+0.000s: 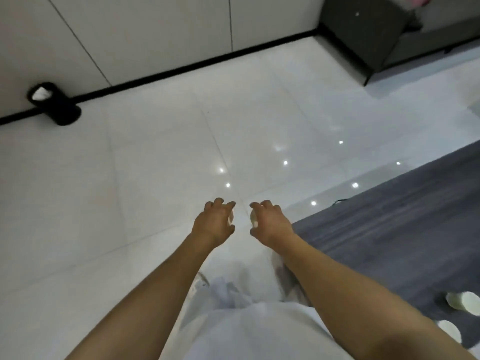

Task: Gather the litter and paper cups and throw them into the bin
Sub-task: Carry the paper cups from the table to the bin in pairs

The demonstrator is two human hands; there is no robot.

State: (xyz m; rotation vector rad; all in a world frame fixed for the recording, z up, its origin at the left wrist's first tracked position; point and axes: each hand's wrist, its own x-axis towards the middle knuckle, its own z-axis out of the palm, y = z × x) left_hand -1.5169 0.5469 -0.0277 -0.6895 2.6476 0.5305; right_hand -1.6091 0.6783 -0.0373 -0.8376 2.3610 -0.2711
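- Two hands reach forward over a glossy white tiled floor [155,157], seen from above by the person's own head camera.
- The left hand [214,222] has its fingers curled round a small pale object [230,217], only a sliver of which shows at the palm (too hidden to say whether it is a paper cup or crumpled litter).
- The right hand [270,222] likewise curls its fingers round a small whitish object [253,219], mostly covered by the hand.
- The two hands are near each other but apart, both held above the floor.
- A black cylindrical bin [55,103] stands far off to the left against the wall's black skirting, with something white visible at its mouth.
- At the lower right edge, several pale paper cups [462,302] lie on a dark grey rug [402,229], well apart from the hands.
- Dark furniture [363,37] sits in the upper right corner.
- The person's white clothing [259,333] fills the bottom centre.
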